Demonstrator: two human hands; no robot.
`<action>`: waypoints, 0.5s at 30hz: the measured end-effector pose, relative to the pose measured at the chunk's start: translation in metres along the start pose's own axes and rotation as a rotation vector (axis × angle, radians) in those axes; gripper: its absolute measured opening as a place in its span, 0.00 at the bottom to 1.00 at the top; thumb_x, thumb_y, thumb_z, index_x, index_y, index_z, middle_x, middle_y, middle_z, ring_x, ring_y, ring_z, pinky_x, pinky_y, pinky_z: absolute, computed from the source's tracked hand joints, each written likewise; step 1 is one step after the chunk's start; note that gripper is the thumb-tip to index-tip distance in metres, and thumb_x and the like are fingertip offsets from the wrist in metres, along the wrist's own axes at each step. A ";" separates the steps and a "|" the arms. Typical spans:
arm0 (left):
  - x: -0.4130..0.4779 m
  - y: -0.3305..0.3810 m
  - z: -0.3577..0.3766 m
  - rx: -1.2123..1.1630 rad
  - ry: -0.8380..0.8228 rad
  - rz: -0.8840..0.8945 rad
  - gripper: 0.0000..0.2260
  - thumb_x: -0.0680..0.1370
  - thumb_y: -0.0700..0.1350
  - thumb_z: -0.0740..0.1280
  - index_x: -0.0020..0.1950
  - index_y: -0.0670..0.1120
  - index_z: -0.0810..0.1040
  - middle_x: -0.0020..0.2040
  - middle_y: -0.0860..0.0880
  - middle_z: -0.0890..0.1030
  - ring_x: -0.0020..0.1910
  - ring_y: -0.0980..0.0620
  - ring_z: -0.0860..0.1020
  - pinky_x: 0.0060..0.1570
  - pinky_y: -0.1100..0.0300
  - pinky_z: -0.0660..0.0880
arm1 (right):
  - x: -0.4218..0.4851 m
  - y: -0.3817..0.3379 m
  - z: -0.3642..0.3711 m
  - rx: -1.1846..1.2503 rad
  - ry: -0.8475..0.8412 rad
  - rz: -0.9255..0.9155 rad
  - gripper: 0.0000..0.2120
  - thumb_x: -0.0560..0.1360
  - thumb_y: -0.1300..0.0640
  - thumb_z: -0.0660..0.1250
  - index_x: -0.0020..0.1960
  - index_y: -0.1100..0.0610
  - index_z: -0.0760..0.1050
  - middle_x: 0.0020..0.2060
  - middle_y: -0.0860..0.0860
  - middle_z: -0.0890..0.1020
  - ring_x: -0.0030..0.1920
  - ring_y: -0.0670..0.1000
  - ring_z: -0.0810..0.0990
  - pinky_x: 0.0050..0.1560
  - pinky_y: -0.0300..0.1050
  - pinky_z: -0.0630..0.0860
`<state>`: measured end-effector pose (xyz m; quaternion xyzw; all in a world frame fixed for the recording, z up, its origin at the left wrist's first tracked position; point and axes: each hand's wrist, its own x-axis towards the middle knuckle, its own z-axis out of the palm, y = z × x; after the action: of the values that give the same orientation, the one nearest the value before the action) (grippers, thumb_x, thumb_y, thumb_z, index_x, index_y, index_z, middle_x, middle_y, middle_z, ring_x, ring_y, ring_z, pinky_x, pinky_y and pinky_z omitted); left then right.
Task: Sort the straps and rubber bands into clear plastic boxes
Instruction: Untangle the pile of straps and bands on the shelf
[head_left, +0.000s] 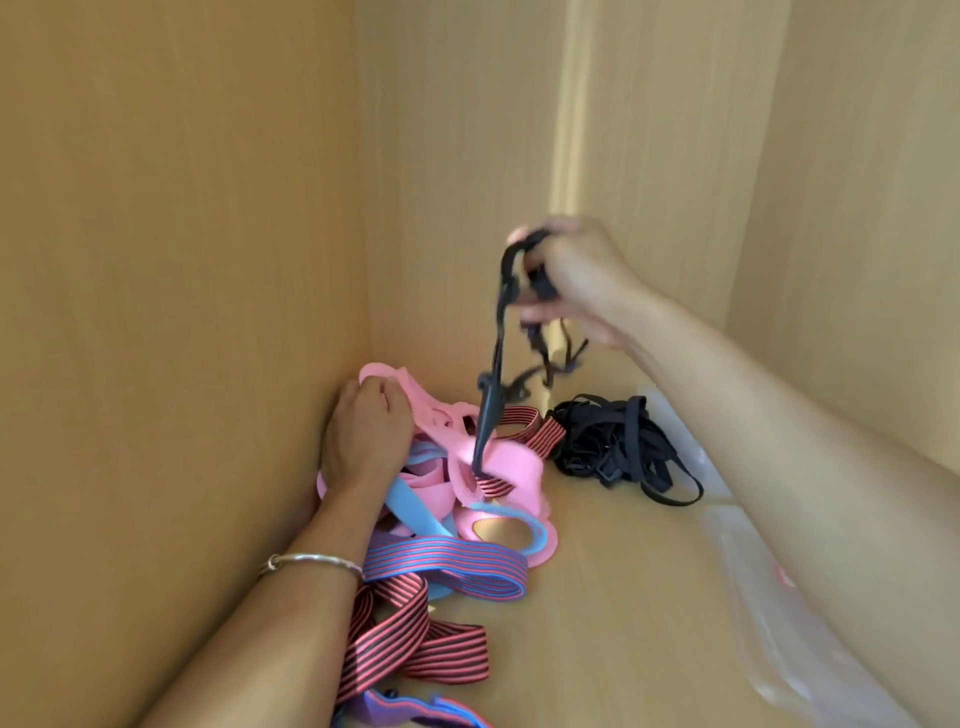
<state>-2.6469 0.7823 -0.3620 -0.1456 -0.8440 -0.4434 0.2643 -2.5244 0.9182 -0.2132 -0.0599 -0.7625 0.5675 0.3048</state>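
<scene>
— What can't we make out?
— The clear plastic box at the cabinet floor's right edge is blurred and partly behind our arm. We can't read any writing.
— And our hands?
— Our right hand is raised and clutches a tangle of black straps that we can't count. One black pile lies mid-floor. Our left hand curls into the pink rubber bands by the left wall.

Single head view, close, looking forward and down into wooden cabinet
</scene>
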 end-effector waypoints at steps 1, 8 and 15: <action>0.000 0.000 -0.001 0.006 -0.003 0.006 0.15 0.82 0.46 0.55 0.54 0.37 0.77 0.56 0.34 0.76 0.54 0.34 0.74 0.51 0.47 0.70 | -0.007 0.006 0.007 0.001 -0.070 0.088 0.11 0.81 0.66 0.53 0.56 0.60 0.73 0.54 0.61 0.77 0.31 0.51 0.83 0.32 0.44 0.81; -0.001 -0.001 0.001 0.035 0.000 0.006 0.16 0.82 0.47 0.54 0.56 0.39 0.76 0.57 0.34 0.76 0.54 0.34 0.75 0.51 0.47 0.71 | -0.011 0.015 0.016 0.372 -0.111 0.271 0.10 0.82 0.66 0.52 0.48 0.63 0.71 0.43 0.60 0.79 0.36 0.54 0.82 0.28 0.40 0.80; -0.001 -0.001 0.001 0.086 -0.033 -0.015 0.15 0.81 0.49 0.57 0.58 0.40 0.76 0.57 0.35 0.75 0.54 0.34 0.75 0.49 0.47 0.71 | -0.025 -0.017 0.003 0.610 -0.090 0.218 0.12 0.81 0.68 0.50 0.47 0.67 0.72 0.37 0.61 0.81 0.32 0.56 0.84 0.25 0.38 0.78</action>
<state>-2.6465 0.7824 -0.3634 -0.1351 -0.8677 -0.4062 0.2528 -2.5014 0.8984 -0.2082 -0.0219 -0.5590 0.8013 0.2120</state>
